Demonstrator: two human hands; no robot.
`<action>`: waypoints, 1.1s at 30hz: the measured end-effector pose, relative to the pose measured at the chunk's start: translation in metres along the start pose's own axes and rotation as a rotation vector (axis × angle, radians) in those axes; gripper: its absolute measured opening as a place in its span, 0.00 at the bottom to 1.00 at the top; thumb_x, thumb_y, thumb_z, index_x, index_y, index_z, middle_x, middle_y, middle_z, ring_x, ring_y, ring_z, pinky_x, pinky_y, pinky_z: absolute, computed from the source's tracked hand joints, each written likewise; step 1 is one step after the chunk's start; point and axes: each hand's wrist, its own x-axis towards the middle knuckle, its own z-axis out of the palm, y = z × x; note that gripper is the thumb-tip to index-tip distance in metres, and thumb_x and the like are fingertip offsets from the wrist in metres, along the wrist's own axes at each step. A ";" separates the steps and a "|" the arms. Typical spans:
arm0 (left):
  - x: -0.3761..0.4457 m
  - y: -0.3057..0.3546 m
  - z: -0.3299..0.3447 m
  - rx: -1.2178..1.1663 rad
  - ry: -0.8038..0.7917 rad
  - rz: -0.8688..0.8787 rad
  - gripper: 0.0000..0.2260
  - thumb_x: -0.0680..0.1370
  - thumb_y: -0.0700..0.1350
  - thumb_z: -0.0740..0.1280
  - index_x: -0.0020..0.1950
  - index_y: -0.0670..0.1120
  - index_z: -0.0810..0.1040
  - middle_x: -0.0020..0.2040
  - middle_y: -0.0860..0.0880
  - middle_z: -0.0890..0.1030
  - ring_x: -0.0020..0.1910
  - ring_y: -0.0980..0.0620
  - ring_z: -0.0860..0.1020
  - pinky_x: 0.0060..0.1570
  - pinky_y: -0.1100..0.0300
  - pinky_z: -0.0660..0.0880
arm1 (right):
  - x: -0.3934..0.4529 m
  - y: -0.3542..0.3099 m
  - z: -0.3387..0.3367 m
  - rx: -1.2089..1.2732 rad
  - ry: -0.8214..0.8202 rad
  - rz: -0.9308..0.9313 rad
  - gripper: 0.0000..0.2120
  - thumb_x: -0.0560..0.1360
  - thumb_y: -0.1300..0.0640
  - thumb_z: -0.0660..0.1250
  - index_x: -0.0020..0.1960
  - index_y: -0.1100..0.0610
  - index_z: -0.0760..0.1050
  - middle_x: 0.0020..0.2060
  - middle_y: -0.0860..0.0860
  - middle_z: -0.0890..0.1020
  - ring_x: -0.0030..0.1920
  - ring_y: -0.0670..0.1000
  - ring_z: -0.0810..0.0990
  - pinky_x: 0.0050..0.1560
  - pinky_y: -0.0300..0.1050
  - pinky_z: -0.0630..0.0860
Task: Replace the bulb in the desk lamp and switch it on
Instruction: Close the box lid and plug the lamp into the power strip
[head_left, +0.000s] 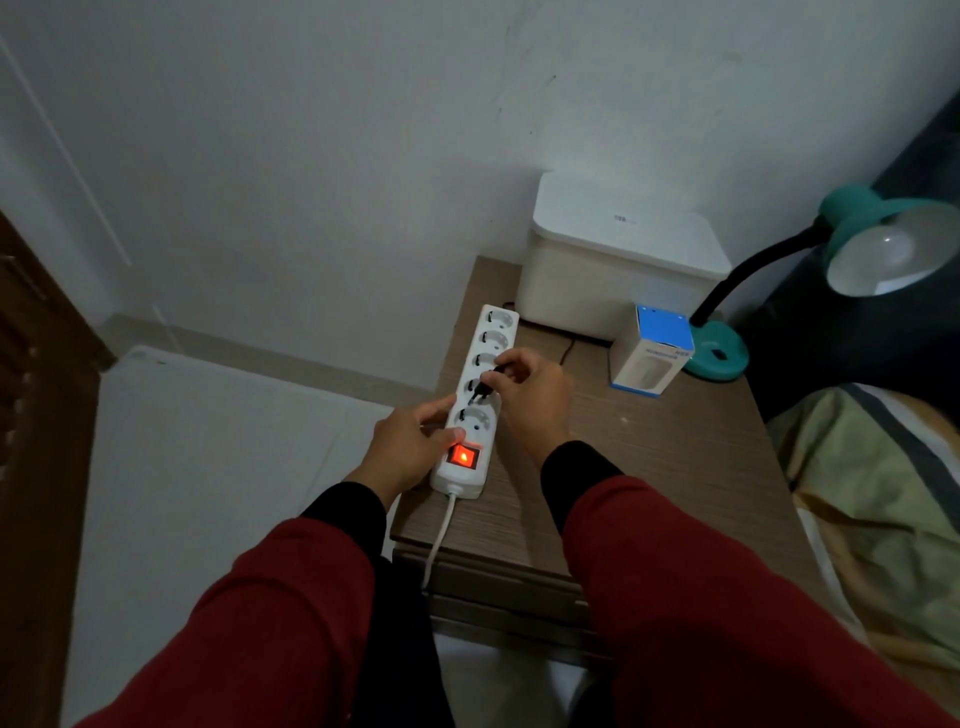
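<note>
A teal desk lamp (719, 351) with a black flexible neck stands at the bedside table's far right; its shade (883, 234) faces me with an unlit white bulb (885, 254) inside. A white power strip (483, 374) lies along the table's left side, its red switch (462, 457) glowing. My left hand (410, 449) presses on the strip's near end beside the switch. My right hand (530, 389) pinches a black plug (480, 392), tilted with its pins at one of the strip's sockets. A blue and white bulb box (652, 356) stands beside the lamp base.
The wooden bedside table (649, 467) carries a white lidded box (618, 270) against the wall. A black cord (566, 349) runs behind the strip. The strip's white cable (439, 540) hangs over the front edge. A bed with a green blanket (883, 499) borders the right.
</note>
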 end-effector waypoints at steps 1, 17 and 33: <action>0.001 -0.001 0.000 -0.002 -0.001 -0.002 0.21 0.76 0.42 0.68 0.68 0.53 0.72 0.62 0.50 0.79 0.52 0.59 0.74 0.55 0.62 0.72 | 0.001 0.000 0.000 -0.012 0.006 -0.006 0.09 0.69 0.63 0.73 0.48 0.60 0.81 0.39 0.50 0.80 0.39 0.46 0.78 0.42 0.35 0.75; 0.006 -0.003 -0.001 0.006 -0.011 -0.013 0.22 0.76 0.43 0.68 0.69 0.52 0.71 0.64 0.50 0.78 0.54 0.59 0.73 0.55 0.62 0.71 | 0.009 0.003 0.006 -0.198 -0.055 -0.115 0.09 0.70 0.63 0.72 0.50 0.61 0.80 0.50 0.58 0.81 0.50 0.53 0.81 0.54 0.46 0.79; 0.007 -0.004 0.000 0.000 -0.003 -0.015 0.22 0.76 0.43 0.68 0.69 0.52 0.71 0.64 0.51 0.78 0.54 0.58 0.74 0.58 0.58 0.73 | 0.007 0.004 0.013 -0.236 -0.125 -0.129 0.09 0.69 0.63 0.72 0.49 0.61 0.80 0.49 0.57 0.83 0.48 0.53 0.82 0.51 0.45 0.79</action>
